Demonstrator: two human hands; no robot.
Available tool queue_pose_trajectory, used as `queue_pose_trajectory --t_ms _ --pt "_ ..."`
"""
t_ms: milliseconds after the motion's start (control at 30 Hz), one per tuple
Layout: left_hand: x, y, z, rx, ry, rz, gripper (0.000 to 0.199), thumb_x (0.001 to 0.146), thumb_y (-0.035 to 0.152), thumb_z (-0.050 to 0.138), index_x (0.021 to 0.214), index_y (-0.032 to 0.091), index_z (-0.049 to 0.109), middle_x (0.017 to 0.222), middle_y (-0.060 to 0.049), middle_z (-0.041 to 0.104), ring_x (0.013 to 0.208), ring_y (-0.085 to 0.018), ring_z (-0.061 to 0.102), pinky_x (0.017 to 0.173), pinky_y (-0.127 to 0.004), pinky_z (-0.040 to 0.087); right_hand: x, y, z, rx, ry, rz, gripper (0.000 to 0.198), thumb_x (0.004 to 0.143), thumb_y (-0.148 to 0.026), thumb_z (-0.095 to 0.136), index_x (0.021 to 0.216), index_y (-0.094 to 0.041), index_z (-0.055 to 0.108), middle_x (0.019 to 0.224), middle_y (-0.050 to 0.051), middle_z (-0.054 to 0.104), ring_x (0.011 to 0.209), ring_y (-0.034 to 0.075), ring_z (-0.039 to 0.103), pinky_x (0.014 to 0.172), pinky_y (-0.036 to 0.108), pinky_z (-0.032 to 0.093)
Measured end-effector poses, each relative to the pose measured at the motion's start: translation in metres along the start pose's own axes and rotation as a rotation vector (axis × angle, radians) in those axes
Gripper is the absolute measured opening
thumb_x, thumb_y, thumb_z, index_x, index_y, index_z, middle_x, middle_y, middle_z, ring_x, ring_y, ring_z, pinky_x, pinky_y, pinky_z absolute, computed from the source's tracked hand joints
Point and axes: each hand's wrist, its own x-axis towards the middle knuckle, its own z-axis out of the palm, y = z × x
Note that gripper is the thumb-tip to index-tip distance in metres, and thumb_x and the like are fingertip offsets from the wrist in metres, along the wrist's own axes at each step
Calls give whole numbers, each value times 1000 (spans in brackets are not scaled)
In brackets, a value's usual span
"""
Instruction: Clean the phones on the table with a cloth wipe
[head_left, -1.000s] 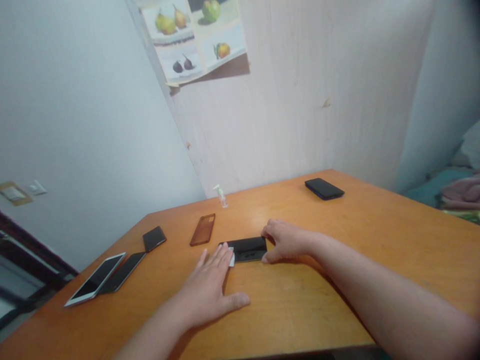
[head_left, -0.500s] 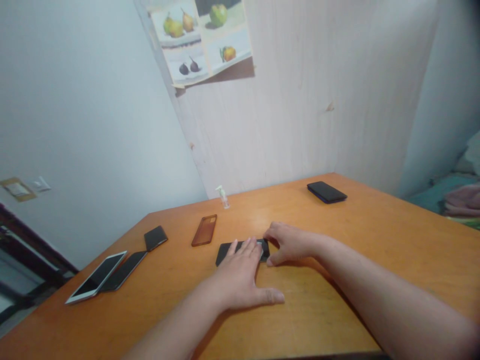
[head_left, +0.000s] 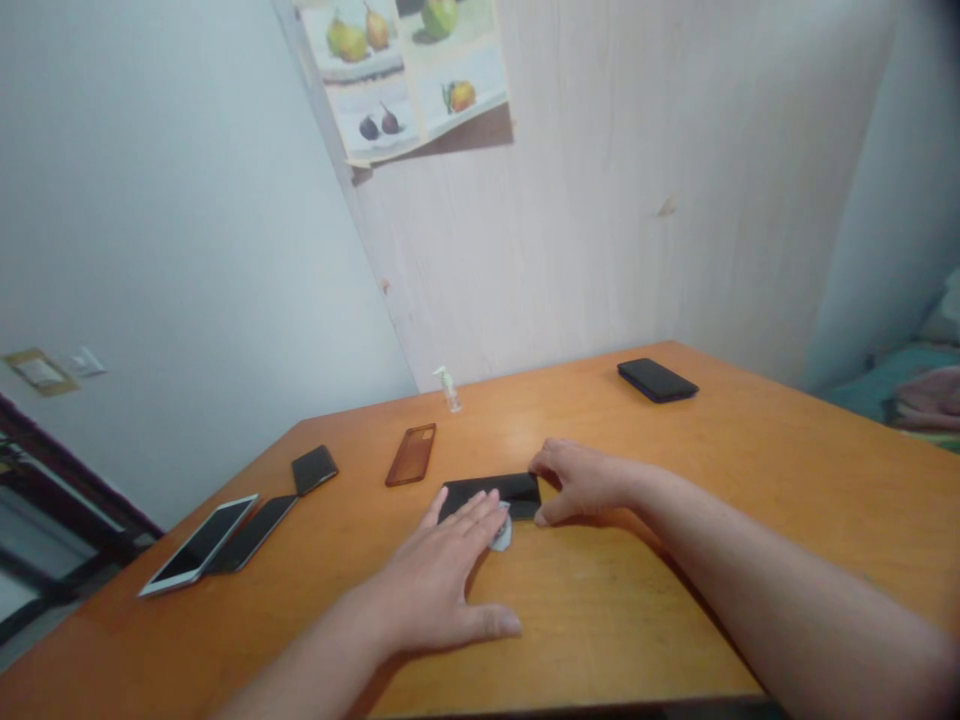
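Observation:
A black phone lies flat on the wooden table in front of me, its long side running left to right. My right hand grips its right end between thumb and fingers. My left hand lies flat, fingers stretched out over the phone's lower left part and the thumb spread to the right. Under those fingertips a small pale grey cloth-like piece pokes out past the phone's near edge; most of it is hidden.
On the table, a brown phone case and a small clear pump bottle stand beyond my hands. Left are a white tablet-like device, a dark phone and a black flat item. A dark flat case lies back right.
My left hand has slid toward me and to the left, with the pale piece under its fingers, baring more of the black phone. My right hand keeps its hold on the end.

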Motion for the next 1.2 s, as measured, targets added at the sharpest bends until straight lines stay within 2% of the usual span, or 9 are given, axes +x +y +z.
queue_pose_trajectory --t_ms 233,367,567,800,900,1067,1200 --pt "-42 -39 4 102 16 -145 96 80 77 47 155 28 11 160 -10 14 147 -31 18 118 -59 2 0 2 1 29 6 -17 52 60 -59 74 93 -19 67 96 7 58 84 23 56 67 30 44" --pt "-51 -46 5 137 13 -167 97 80 78 44 155 25 12 160 -11 14 147 -32 18 118 -57 2 0 1 0 32 -5 -11 50 60 -57 74 92 -19 66 95 7 58 85 23 56 68 31 45" --pt "-34 -36 6 145 27 -191 99 80 79 43 155 20 17 159 -12 14 148 -31 15 119 -54 3 0 1 0 37 -6 -1 52 61 -59 74 92 -20 66 96 7 58 85 23 56 69 32 45" --pt "5 -48 3 138 50 -266 97 81 80 36 152 15 26 158 -16 21 147 -33 16 118 -57 8 -1 0 0 24 -14 -4 51 62 -58 74 93 -19 66 96 7 57 86 24 56 68 31 45" --pt "-1 -46 5 165 47 -277 96 82 79 36 152 14 27 158 -17 21 147 -33 16 118 -58 8 -1 0 0 29 -9 1 50 62 -58 73 92 -19 66 97 7 57 86 23 56 66 31 45" --pt "-33 -34 12 194 40 -270 94 83 77 38 153 17 25 159 -14 20 147 -33 15 119 -56 6 -2 -3 -2 26 0 -2 52 61 -59 73 94 -19 66 96 8 58 87 24 56 67 31 45" --pt "-25 -35 10 174 35 -304 95 82 79 36 152 15 27 158 -16 20 147 -34 16 118 -57 8 -2 -5 -4 11 -19 8 50 62 -58 73 92 -19 67 97 8 58 87 25 57 67 32 45"
